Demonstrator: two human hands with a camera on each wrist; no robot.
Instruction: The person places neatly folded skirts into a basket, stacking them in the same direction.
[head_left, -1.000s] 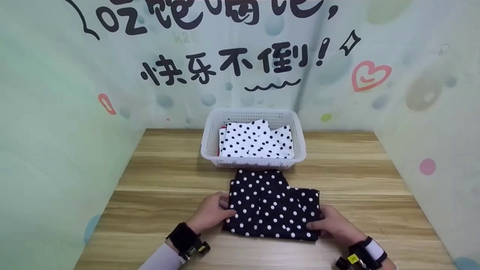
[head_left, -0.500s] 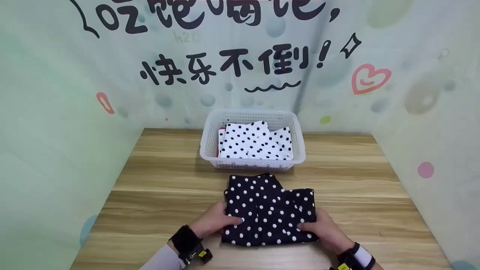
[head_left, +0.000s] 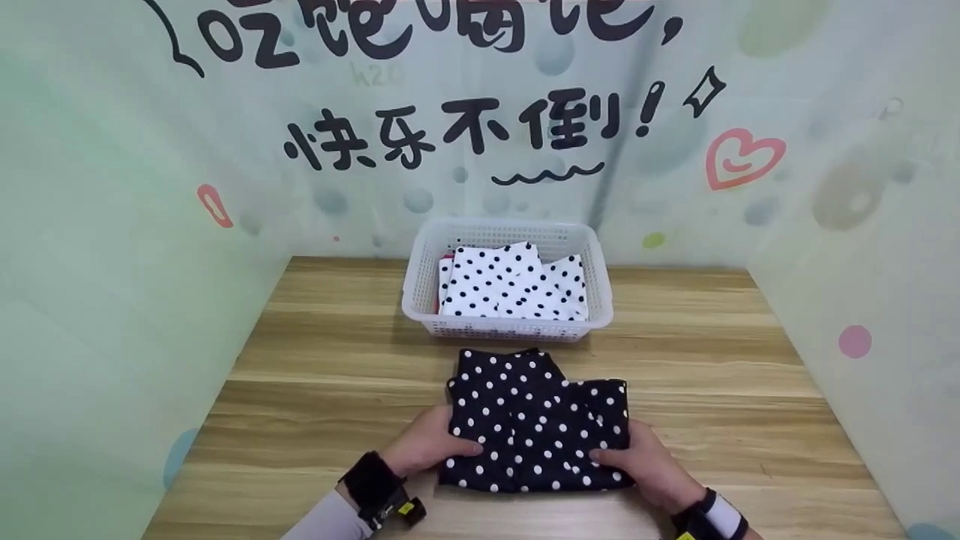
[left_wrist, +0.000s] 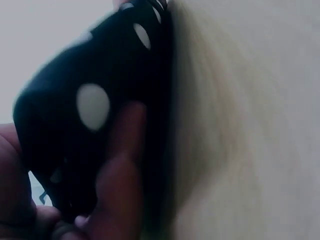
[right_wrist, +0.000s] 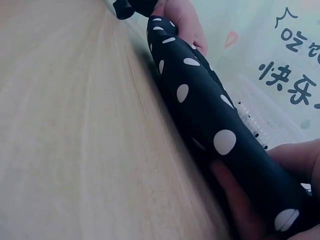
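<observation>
A folded black cloth garment with white polka dots (head_left: 532,427) is held between both hands near the front of the table. My left hand (head_left: 427,442) grips its left edge, thumb on top and fingers underneath. On the opposite edge my right hand (head_left: 649,459) holds it the same way, its thumb lying over the dotted face. In the left wrist view a finger (left_wrist: 122,175) lies against the underside of the black cloth (left_wrist: 60,120). The right wrist view shows the rounded near fold of the cloth (right_wrist: 200,100) just above the tabletop, with fingers beneath it.
Behind the black garment stands a white perforated plastic basket (head_left: 510,327). Inside it lies folded white cloth with black dots (head_left: 495,281), and a bit of red shows at its left. A printed backdrop (head_left: 675,217) rises behind the wooden table (head_left: 322,360).
Both hands have slid further in over the garment's edges and now grip it more deeply. The garment has shifted slightly toward me and to the left. The basket stays put.
</observation>
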